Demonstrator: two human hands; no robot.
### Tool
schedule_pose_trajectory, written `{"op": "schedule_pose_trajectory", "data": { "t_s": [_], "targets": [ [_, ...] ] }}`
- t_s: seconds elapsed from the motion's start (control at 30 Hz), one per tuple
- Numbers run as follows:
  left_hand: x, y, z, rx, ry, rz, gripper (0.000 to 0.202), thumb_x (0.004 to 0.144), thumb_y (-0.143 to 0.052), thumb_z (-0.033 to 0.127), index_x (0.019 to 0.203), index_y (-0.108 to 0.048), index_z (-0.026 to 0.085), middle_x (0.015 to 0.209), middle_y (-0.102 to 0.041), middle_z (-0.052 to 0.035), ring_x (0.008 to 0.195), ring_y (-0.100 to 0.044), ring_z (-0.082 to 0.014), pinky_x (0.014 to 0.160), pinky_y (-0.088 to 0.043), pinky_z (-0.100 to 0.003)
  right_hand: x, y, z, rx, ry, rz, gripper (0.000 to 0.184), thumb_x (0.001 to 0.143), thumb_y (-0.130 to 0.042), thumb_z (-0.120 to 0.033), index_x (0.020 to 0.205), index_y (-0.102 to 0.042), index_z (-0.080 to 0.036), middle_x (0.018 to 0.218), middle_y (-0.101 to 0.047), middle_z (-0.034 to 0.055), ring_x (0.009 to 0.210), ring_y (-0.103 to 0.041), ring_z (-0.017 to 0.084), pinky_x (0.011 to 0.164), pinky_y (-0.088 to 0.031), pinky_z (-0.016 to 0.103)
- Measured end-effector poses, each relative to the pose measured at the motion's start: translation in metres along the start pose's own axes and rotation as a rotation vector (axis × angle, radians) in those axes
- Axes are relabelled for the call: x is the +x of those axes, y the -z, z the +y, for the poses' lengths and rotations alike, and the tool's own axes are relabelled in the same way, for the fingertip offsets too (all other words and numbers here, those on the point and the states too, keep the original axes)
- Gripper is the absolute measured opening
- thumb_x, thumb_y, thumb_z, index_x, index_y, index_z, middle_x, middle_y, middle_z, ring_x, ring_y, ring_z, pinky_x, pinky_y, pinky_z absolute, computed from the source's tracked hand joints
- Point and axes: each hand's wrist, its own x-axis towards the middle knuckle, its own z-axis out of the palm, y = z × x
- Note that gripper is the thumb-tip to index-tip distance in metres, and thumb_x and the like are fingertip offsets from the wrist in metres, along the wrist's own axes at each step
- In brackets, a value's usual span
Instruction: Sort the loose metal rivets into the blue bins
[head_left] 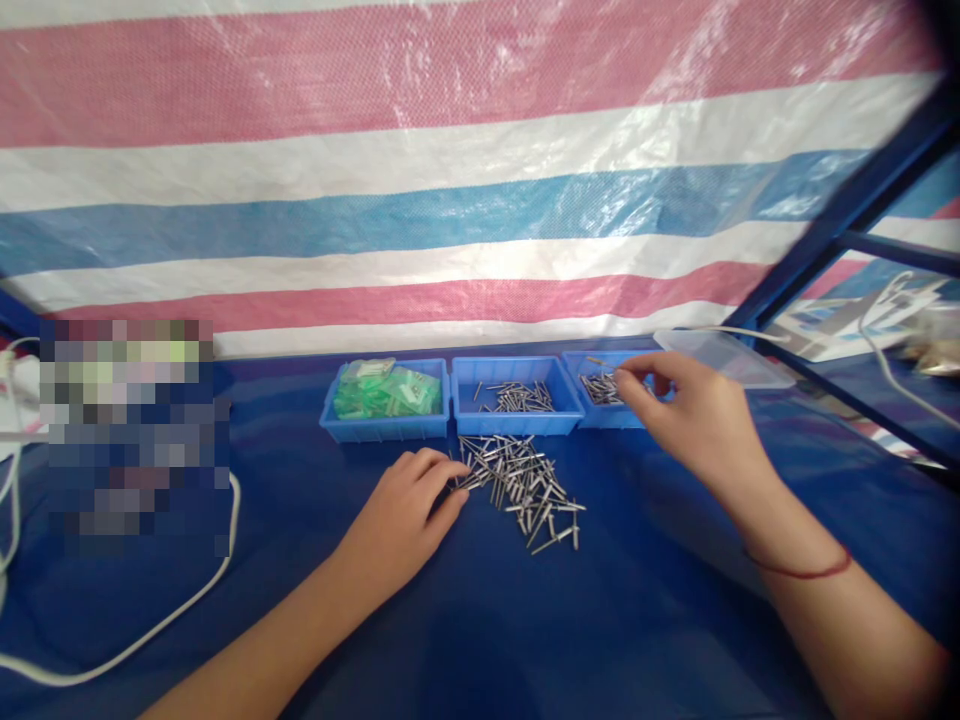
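Observation:
On the blue tabletop lies a loose pile of silver blind rivets. My left hand rests at the pile's left edge, thumb and forefinger closed around a rivet there. My right hand is raised at the right blue bin, its thumb and forefinger pinched together; whatever they hold is not clear. That bin contains rivets, and my hand covers its right part. More rivets lie in the middle blue bin, just behind the pile.
A left blue bin holds small green packets. Behind the right bin lies a clear plastic lid. A white cable curves over the table at left, beside a blurred-out area. A striped sheet hangs behind; a blue metal frame stands right.

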Motion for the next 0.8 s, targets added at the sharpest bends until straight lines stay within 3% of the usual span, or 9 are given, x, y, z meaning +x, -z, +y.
{"op": "schedule_pose_trajectory", "data": {
  "t_s": [0.1, 0.2, 0.4, 0.57, 0.67, 0.8],
  "targets": [
    [0.001, -0.001, -0.003, 0.077, 0.013, -0.021, 0.026, 0.091, -0.053, 0.032, 0.113, -0.060, 0.021, 0.107, -0.060, -0.0066, 0.096, -0.056, -0.0232, 0.087, -0.045, -0.039, 0.008, -0.002, 0.028, -0.229, -0.061, 0.000, 0.015, 0.079, -0.056, -0.030, 0.079, -0.067, -0.019, 0.078, -0.068, 0.0081, 0.071, -0.060, 0.025, 0.063, -0.042, 0.035],
    [0.002, 0.000, -0.003, 0.110, 0.011, -0.043, 0.022, 0.091, -0.053, 0.032, 0.108, -0.062, 0.021, 0.105, -0.061, -0.0057, 0.093, -0.057, -0.0224, 0.084, -0.046, -0.038, 0.009, -0.005, 0.034, -0.295, -0.105, 0.002, 0.021, 0.080, -0.056, -0.035, 0.084, -0.067, -0.019, 0.077, -0.068, 0.0081, 0.071, -0.059, 0.027, 0.062, -0.041, 0.036],
    [0.004, 0.001, -0.001, 0.118, -0.010, -0.056, 0.016, 0.094, -0.049, 0.026, 0.100, -0.063, 0.021, 0.099, -0.064, -0.0030, 0.090, -0.059, -0.0205, 0.082, -0.046, -0.035, -0.001, -0.007, -0.003, -0.089, 0.113, -0.004, 0.019, 0.085, -0.053, -0.032, 0.082, -0.067, -0.019, 0.076, -0.067, 0.0059, 0.072, -0.059, 0.022, 0.073, -0.043, 0.035],
    [0.004, 0.003, -0.003, 0.075, 0.002, -0.015, 0.019, 0.094, -0.050, 0.024, 0.108, -0.060, 0.020, 0.100, -0.064, -0.0041, 0.092, -0.062, -0.0198, 0.082, -0.047, -0.031, -0.014, -0.011, -0.033, 0.093, 0.312, -0.100, 0.017, 0.087, -0.053, -0.027, 0.078, -0.065, -0.020, 0.076, -0.067, 0.0053, 0.072, -0.057, 0.021, 0.075, -0.042, 0.037],
    [0.004, 0.007, -0.002, -0.013, 0.007, 0.037, 0.021, 0.095, -0.046, 0.025, 0.111, -0.059, 0.021, 0.101, -0.064, -0.0037, 0.093, -0.062, -0.0180, 0.084, -0.046, -0.028, -0.022, -0.013, -0.047, 0.212, 0.386, -0.175, 0.015, 0.088, -0.053, -0.024, 0.078, -0.063, -0.019, 0.079, -0.067, 0.0051, 0.073, -0.057, 0.020, 0.075, -0.042, 0.037],
    [0.005, 0.010, 0.005, -0.227, 0.053, 0.130, 0.019, 0.095, -0.047, 0.026, 0.100, -0.064, 0.022, 0.097, -0.068, -0.0011, 0.091, -0.064, -0.0155, 0.084, -0.047, -0.025, -0.035, -0.018, -0.068, 0.367, 0.437, -0.301, 0.011, 0.088, -0.056, -0.025, 0.087, -0.065, -0.019, 0.084, -0.068, 0.0055, 0.077, -0.057, 0.019, 0.076, -0.043, 0.036]
  ]
}}
